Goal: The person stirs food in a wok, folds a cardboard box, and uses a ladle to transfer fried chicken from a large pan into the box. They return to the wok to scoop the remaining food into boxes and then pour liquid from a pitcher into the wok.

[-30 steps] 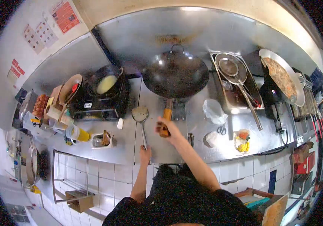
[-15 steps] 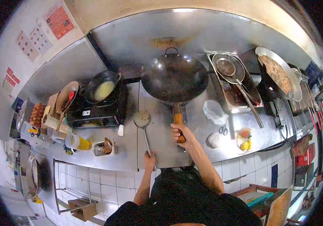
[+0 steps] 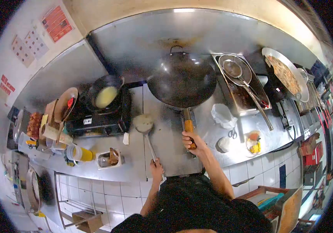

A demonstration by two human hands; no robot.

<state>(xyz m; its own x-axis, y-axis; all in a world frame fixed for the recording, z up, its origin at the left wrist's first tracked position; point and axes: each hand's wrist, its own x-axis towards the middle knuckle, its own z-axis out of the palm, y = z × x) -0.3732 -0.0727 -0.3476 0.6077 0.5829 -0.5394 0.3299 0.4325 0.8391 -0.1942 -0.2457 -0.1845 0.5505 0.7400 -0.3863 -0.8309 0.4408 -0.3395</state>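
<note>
A large dark wok (image 3: 182, 83) stands at the back centre, and my right hand (image 3: 194, 143) is wrapped round its wooden handle (image 3: 189, 125). Lower and to the left, my left hand (image 3: 156, 167) grips the long metal handle of a ladle (image 3: 143, 123). Something pale lies in the ladle's bowl, which is just left of the wok handle, over the steel counter (image 3: 166, 147). The inside of the wok looks dark and shiny.
Left: a black pan (image 3: 106, 95) with pale yellow liquid on a portable stove (image 3: 96, 123), a yellow container (image 3: 82, 153) and a small tray (image 3: 109, 159). Right: strainers (image 3: 234, 70) over a steel tray, a plastic bag (image 3: 223, 115), scissors (image 3: 232, 134), a small bowl (image 3: 254, 142), a large food pan (image 3: 284, 73).
The view has shifted slightly. My left hand and the ladle sit a little differently against the counter, with the ladle slightly nearer the stove. Both hands keep their holds.
</note>
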